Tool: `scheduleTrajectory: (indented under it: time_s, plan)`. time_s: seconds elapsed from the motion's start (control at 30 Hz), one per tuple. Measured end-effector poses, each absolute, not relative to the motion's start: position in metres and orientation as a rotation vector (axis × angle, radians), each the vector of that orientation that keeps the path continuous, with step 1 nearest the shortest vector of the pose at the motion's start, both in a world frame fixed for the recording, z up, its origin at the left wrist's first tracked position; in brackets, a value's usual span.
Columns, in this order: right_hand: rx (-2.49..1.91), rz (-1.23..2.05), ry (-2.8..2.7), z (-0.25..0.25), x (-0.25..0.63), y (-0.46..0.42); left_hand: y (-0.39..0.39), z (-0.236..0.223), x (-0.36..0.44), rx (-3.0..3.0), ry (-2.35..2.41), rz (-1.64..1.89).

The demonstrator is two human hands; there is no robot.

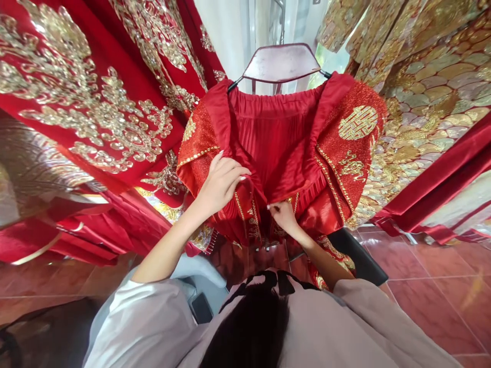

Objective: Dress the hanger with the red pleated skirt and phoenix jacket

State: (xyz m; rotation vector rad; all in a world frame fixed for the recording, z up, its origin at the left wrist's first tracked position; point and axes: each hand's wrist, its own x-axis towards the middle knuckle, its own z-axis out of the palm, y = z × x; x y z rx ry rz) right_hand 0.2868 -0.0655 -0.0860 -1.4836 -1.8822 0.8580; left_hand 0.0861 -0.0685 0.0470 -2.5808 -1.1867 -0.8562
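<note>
A red jacket [276,148] with pleated lining, glittery shoulder panels, gold beaded edging and gold embroidery hangs in front of me on a dark-framed hanger [282,64]. My left hand [222,184] lies over its left front edge, some fingers stretched up and the others bent in on the cloth. My right hand [284,215] is lower, near the middle, its fingertips pinched on the red cloth by the front opening. The fronts hang close together below the neckline. Whatever my fingers grip on the underside of the cloth is hidden.
Red gowns with silvery-gold beading [126,128] hang close on the left, and a gold scale-patterned garment [433,102] on the right. A pale blue-grey chair [207,271] and a black seat [358,255] stand below, over red floor tiles [429,301]. A phone-like dark object [201,307] lies near my lap.
</note>
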Motion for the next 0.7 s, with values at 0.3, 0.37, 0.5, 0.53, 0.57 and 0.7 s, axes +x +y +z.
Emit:
scheduleTrajectory:
  time_s: [0.3, 0.37, 0.5, 0.53, 0.57, 0.7]
  plan:
    - [-1.769, 0.277, -1.755, -0.02, 0.351, -0.082, -0.074, 0.07, 0.081, -2.317, -1.375, -1.237]
    - [-1.657, 0.07, -1.553, 0.013, 0.361, -0.072, -0.065, 0.074, 0.086, -2.148, -1.58, -1.336]
    - [-1.341, 0.098, -1.691, 0.049, 0.358, -0.037, -0.024, 0.062, 0.098, -1.934, -1.69, -1.342]
    - [-1.291, 0.108, -1.72, 0.053, 0.355, -0.028, -0.013, 0.058, 0.101, -1.893, -1.67, -1.364]
    - [-1.271, 0.092, -1.721, 0.055, 0.353, -0.02, -0.004, 0.054, 0.102, -1.87, -1.647, -1.392]
    - [-1.376, -0.137, -1.609, 0.055, 0.352, 0.006, 0.007, 0.05, 0.095, -1.946, -1.64, -1.431]
